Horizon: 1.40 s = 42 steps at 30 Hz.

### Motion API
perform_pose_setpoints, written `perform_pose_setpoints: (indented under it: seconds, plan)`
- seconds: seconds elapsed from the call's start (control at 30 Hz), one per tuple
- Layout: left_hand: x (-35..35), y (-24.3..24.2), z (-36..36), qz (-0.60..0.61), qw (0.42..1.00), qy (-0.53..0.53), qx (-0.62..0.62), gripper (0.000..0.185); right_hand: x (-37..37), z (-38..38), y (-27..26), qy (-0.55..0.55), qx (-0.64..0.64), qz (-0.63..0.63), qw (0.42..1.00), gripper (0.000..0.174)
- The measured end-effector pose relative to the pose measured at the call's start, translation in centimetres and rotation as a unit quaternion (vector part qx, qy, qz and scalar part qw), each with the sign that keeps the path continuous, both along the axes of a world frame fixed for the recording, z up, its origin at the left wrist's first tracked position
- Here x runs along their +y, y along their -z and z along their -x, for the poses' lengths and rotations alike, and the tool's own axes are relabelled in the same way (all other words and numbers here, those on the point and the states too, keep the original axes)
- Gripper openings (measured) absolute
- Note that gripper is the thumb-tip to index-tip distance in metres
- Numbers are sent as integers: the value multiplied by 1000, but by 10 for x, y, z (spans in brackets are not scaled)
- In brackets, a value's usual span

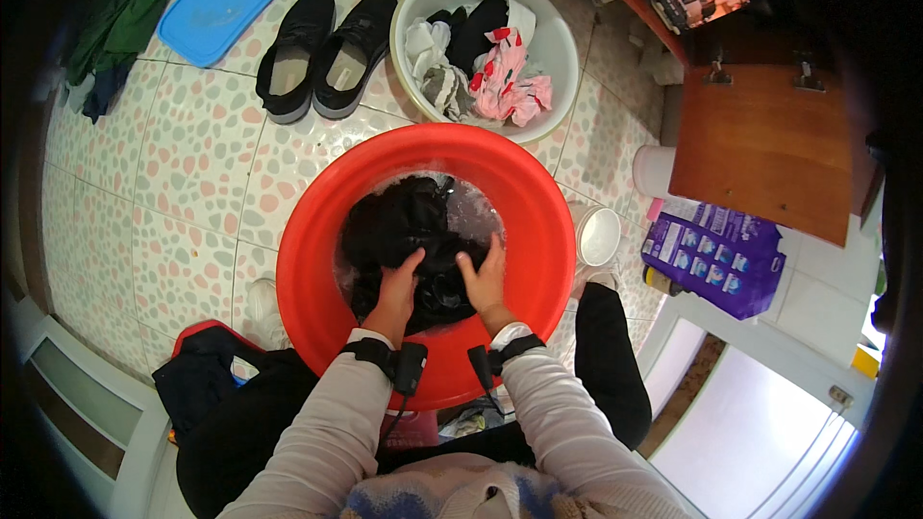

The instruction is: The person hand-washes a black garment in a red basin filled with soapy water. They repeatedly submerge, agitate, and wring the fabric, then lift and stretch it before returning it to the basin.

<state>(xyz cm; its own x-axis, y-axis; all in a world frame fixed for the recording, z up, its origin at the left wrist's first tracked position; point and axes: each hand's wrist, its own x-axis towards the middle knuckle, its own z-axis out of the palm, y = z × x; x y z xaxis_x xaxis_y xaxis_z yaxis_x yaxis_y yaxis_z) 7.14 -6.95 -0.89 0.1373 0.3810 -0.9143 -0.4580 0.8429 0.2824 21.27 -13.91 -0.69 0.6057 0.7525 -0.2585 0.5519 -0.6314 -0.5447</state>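
A big red plastic basin stands between my knees with soapy water and a soaked black garment in it. My left hand lies on the near left part of the cloth, thumb up, its fingers partly hidden against the fabric. On the right side of the garment is my right hand, with thumb and forefinger spread apart and the other fingers out of sight. Whether either hand grips the cloth cannot be told. Each wrist bears a black strap with a small device.
Beyond the basin are a whitish tub of clothes, black shoes and a blue lid. At right stand a white cup-like container, a purple detergent bag and an open wooden cabinet door.
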Motion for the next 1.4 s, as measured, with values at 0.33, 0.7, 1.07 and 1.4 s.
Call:
perform_pose_setpoints:
  seconds: [0.33,0.7,1.07,1.4]
  plan:
    - [8,9,19,91,988,93,-81,42,-17,49,-44,-21,443,12,896,45]
    - [5,4,-6,101,992,63,-45,24,38,34,-37,-36,-24,205,978,54]
    - [24,4,-6,48,998,-17,43,56,-16,33,-10,40,47,189,980,109]
    - [2,9,5,22,989,133,-59,78,14,32,14,51,67,107,991,83]
